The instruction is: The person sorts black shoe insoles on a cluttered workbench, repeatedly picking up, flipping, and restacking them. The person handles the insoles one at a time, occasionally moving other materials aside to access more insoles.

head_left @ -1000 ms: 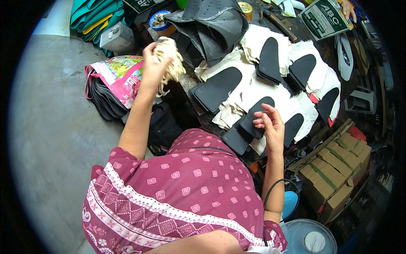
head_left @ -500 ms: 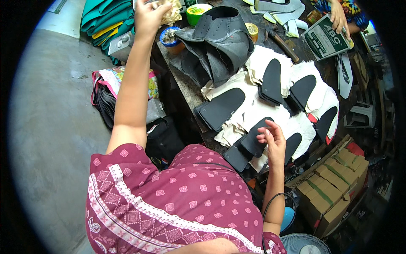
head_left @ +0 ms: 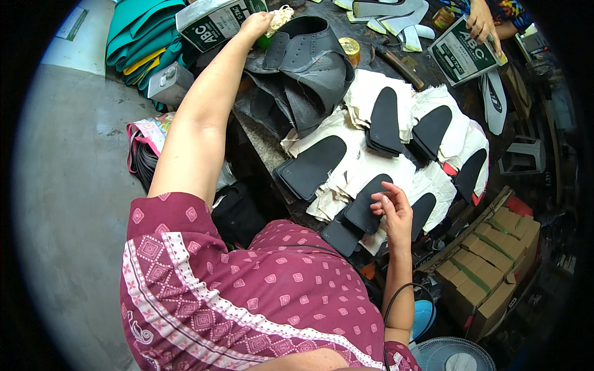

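My left hand (head_left: 255, 26) reaches to the far left, its fingers closed at the end of a tilted green-and-white metal can (head_left: 213, 23). A crumpled cream-coloured mass (head_left: 282, 17) sits against the fingertips; whether it belongs to the can cannot be made out. My right hand (head_left: 396, 211) hovers with loosely bent, parted fingers and nothing in them. Just beside it lie black rounded flat pieces (head_left: 365, 207) in a stack. More such stacks (head_left: 318, 162) rest on white fabric pieces (head_left: 387, 174). Black shoe uppers (head_left: 303, 77) stand near my left forearm.
Another person's hand (head_left: 481, 21) holds a similar metal can (head_left: 463, 52) at the far right. A hammer (head_left: 401, 68) and a yellow jar (head_left: 351, 49) are on the dark table. Folded green sheets (head_left: 139, 37) lie at far left, cartons (head_left: 489, 260) at right, a fan (head_left: 458, 355) below.
My left hand has moved right, the cream mass moving with it, and the tilted can has come into view. The blue container is now hidden. My right hand has hardly moved.
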The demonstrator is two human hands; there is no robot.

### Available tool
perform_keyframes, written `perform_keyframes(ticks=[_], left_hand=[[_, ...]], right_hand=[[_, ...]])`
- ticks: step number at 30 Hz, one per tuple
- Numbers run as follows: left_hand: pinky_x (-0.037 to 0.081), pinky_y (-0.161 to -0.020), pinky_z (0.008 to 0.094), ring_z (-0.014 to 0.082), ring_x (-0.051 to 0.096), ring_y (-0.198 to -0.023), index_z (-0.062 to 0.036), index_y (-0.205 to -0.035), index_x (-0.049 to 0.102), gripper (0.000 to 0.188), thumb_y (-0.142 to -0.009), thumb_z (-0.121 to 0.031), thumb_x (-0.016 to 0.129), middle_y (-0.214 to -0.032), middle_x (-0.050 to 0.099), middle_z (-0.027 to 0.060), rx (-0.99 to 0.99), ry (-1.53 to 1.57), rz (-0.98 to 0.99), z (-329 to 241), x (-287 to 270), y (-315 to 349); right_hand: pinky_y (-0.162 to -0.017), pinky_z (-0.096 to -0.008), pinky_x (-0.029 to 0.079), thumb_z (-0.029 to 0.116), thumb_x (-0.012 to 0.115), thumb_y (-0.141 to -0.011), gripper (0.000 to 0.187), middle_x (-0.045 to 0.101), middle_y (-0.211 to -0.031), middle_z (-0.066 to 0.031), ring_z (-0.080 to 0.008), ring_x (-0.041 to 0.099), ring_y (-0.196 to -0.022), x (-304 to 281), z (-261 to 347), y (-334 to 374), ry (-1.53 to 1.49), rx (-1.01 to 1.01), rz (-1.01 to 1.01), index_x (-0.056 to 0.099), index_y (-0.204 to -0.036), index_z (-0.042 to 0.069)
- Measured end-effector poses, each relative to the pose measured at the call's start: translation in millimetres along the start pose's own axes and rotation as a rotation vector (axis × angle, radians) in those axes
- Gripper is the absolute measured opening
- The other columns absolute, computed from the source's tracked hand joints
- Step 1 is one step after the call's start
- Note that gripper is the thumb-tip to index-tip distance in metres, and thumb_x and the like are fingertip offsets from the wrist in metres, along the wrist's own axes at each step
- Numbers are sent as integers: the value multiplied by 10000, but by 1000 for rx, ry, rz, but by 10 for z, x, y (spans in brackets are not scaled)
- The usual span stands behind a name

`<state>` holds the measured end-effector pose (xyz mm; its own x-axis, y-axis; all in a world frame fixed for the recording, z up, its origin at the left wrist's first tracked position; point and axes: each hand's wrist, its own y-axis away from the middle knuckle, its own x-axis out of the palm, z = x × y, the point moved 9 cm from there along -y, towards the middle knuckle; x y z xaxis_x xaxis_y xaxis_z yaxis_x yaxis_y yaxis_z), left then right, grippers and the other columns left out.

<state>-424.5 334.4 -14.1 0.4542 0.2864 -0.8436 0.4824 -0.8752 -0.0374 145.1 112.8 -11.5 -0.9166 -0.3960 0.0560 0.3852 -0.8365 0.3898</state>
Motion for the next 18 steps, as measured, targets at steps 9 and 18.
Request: perform_keyframes(ticks=[9,18], left_hand=[[468,-958,382,285,625,-1110,-118,-1302,571,759,-730,-613,631,-1142,678,146,-62,-166,93,21,105,-4],[414,-1026,432,384,528,-1226,-30,-1349,516,954,-772,-789,496,-1290,557,267,54,-166,-10,-31,-164,-19]], right_hand=[[-693,-218,491,85,544,-964,301,652,-964,-66,-93,597,-778,-58,-46,46,-17,0,-19,546,-1259,24],[-700,-215,487,102,566,-954,273,660,-932,-46,-79,595,-775,-331,150,-46,88,-110,-62,583,-1215,26]])
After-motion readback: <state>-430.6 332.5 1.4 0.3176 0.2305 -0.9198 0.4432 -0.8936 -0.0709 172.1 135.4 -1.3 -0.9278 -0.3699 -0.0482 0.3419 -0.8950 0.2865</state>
